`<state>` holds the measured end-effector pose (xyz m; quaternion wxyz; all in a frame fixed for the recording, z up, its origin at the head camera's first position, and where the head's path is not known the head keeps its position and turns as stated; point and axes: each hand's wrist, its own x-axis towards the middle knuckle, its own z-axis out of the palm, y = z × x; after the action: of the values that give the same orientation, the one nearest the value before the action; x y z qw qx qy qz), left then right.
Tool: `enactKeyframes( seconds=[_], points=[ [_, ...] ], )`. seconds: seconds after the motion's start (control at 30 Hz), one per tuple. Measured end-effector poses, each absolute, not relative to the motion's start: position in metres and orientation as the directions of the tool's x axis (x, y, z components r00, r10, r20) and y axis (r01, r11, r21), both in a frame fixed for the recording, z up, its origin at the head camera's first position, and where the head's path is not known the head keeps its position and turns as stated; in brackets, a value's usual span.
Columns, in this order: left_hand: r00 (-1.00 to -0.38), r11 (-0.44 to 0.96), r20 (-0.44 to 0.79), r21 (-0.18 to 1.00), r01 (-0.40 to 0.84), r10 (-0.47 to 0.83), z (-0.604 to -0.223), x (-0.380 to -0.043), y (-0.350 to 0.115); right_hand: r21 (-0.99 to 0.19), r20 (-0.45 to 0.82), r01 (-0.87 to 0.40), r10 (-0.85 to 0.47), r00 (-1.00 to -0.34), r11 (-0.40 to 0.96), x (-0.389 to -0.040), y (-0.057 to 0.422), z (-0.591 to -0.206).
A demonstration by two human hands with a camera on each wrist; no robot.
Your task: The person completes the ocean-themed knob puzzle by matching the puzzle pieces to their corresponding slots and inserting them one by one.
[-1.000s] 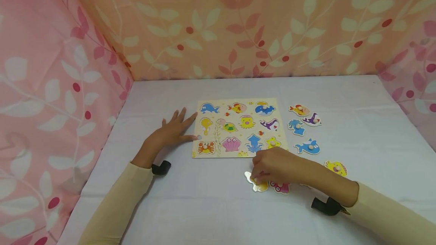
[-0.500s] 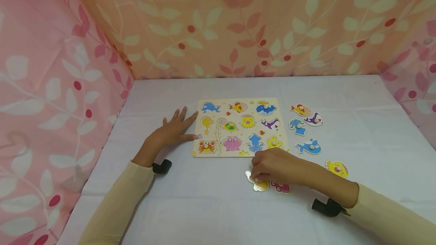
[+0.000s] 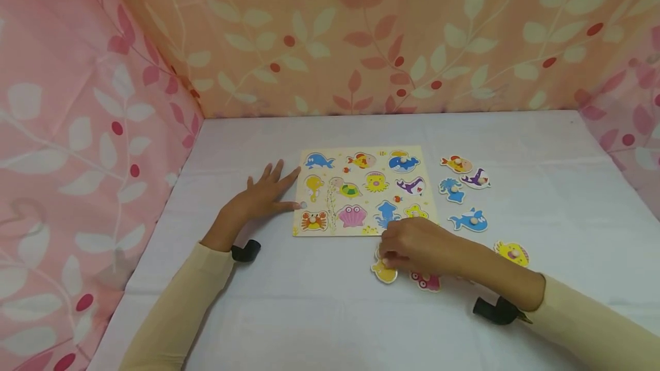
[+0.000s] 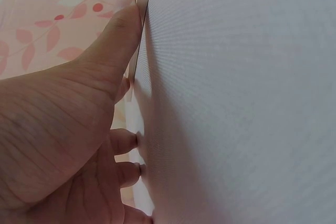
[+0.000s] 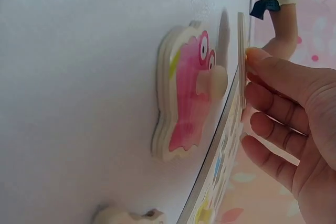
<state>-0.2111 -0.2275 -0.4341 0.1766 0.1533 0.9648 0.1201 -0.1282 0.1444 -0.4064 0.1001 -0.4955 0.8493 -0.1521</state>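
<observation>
My right hand [image 3: 417, 245] pinches a yellow puzzle piece [image 3: 385, 273], seemingly a seahorse, just in front of the puzzle board [image 3: 330, 233]; my fingers partly cover it. In the right wrist view the piece [image 5: 241, 61] appears edge-on and off the cloth, at my thumb and fingertips. Close by lies a pink shell piece [image 5: 189, 93] with a round knob. My left hand [image 3: 258, 196] is spread at the board's left edge, its thumb on the corner area. The left wrist view shows that thumb [image 4: 118, 35] against the board's edge and the other fingertips on the cloth.
Right of the board lie knobbed pieces: an orange-red fish [image 3: 456, 164], a purple one [image 3: 476, 179], a blue squid [image 3: 452, 189], a blue shark-like one [image 3: 470, 220] and a yellow octopus [image 3: 512, 253]. The crab [image 3: 313, 220] and whale [image 3: 403, 161] pieces sit in the board.
The yellow piece has turned and come up from the cloth in my right hand, which has shifted slightly toward the board. My left hand stays in place.
</observation>
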Motion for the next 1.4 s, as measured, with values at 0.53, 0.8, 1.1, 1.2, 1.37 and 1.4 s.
enactKeyframes(
  seconds=[0.53,0.8,1.1,1.2,1.37,1.4],
  points=[
    [-0.895,0.926,-0.307,0.295,0.235,0.325,-0.433,-0.209,-0.228,-0.325,0.077,-0.754,-0.778,-0.623,0.571,-0.166,0.111,-0.393],
    [-0.887,0.921,-0.319,0.311,0.235,0.334,-0.433,-0.21,-0.228,-0.313,0.038,-0.702,-0.731,-0.682,0.639,-0.196,0.078,-0.391],
    [-0.888,0.928,-0.32,0.282,0.243,0.33,-0.433,-0.21,-0.229,-0.307,0.038,-0.692,-0.718,-0.695,0.654,-0.228,0.038,-0.4],
    [-0.885,0.926,-0.319,0.276,0.257,0.34,-0.432,-0.209,-0.228,-0.289,0.03,-0.697,-0.722,-0.691,0.656,-0.236,0.027,-0.404],
    [-0.882,0.919,-0.316,0.298,0.257,0.349,-0.427,-0.207,-0.228,-0.257,0.002,-0.684,-0.707,-0.707,0.683,-0.242,0.014,-0.405],
    [-0.882,0.918,-0.314,0.3,0.257,0.35,-0.426,-0.206,-0.228,-0.252,0.0,-0.68,-0.702,-0.712,0.689,-0.243,0.013,-0.405]
  ],
)
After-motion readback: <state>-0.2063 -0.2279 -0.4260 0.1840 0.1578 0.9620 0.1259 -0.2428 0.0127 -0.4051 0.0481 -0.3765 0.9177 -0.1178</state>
